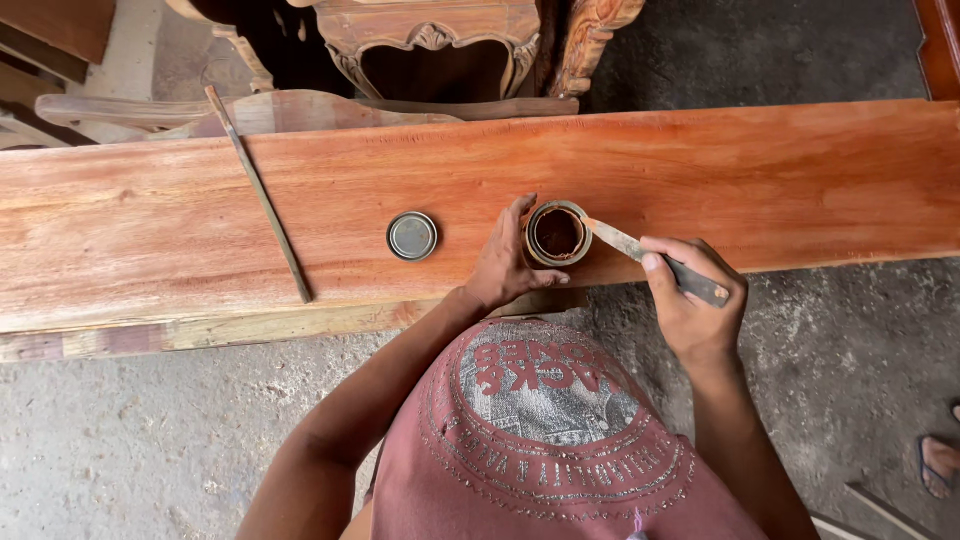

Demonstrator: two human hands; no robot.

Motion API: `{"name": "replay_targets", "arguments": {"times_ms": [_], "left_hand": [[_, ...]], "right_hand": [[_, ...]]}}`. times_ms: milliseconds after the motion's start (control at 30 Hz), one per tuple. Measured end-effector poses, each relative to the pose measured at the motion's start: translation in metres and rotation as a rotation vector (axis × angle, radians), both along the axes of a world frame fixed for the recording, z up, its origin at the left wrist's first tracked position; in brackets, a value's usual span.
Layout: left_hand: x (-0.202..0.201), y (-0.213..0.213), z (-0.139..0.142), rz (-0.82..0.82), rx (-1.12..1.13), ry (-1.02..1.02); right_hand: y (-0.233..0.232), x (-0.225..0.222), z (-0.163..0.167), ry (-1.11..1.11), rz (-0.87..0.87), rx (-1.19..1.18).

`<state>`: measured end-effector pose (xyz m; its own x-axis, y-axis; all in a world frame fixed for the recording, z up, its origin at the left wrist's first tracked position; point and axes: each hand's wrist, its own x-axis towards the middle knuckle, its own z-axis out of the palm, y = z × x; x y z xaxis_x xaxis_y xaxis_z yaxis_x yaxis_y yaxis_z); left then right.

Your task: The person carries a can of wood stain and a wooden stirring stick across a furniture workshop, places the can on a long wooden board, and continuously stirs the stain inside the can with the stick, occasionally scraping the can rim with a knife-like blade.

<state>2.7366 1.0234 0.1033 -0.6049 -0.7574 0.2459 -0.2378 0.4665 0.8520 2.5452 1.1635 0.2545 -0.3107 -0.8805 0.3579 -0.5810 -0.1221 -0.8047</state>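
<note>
Two bare hands work over a long reddish wooden plank in the head view. Left hand wraps the side of a small round tin, fingers curled against its wall; tin stands upright on the plank near its front edge, holding dark brown paste. Right hand is closed around the dark handle of a putty knife, blade tip resting on the tin's rim. Round metal lid lies flat on the plank, left of the tin, apart from it. Thin wooden stick lies diagonally across the plank further left. Carved furniture stands behind the plank.
</note>
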Motion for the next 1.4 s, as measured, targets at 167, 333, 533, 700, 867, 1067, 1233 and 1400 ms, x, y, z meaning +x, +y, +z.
{"name": "replay_targets", "arguments": {"times_ms": [167, 333, 533, 700, 867, 1067, 1233, 1400], "left_hand": [[0.009, 0.006, 0.013, 0.029, -0.072, 0.011], [0.066, 0.011, 0.028, 0.340, -0.172, -0.004], [0.187, -0.040, 0.036, 1.036, -0.146, -0.516], [0.239, -0.063, 0.031, 1.095, 0.175, -0.836], [0.237, -0.061, 0.037, 0.995, 0.112, -0.747], [0.174, -0.028, 0.068, 0.674, 0.260, 0.203], [0.081, 0.019, 0.114, 0.251, 0.501, 0.269], [0.030, 0.040, 0.147, -0.049, 0.343, 0.335]], "right_hand": [[-0.011, -0.021, -0.045, 0.013, -0.071, -0.156], [-0.025, -0.063, -0.094, 0.562, -0.107, -0.156], [-0.029, -0.078, -0.144, 0.781, -0.066, 0.150], [-0.020, -0.074, -0.139, 0.621, -0.028, 0.077], [-0.027, -0.060, -0.094, 0.548, -0.014, -0.054], [-0.050, -0.006, -0.026, 0.628, 0.084, -0.234], [-0.087, 0.045, 0.005, 0.758, 0.334, -0.343], [-0.100, 0.008, 0.001, 0.844, 0.338, -0.410]]}}
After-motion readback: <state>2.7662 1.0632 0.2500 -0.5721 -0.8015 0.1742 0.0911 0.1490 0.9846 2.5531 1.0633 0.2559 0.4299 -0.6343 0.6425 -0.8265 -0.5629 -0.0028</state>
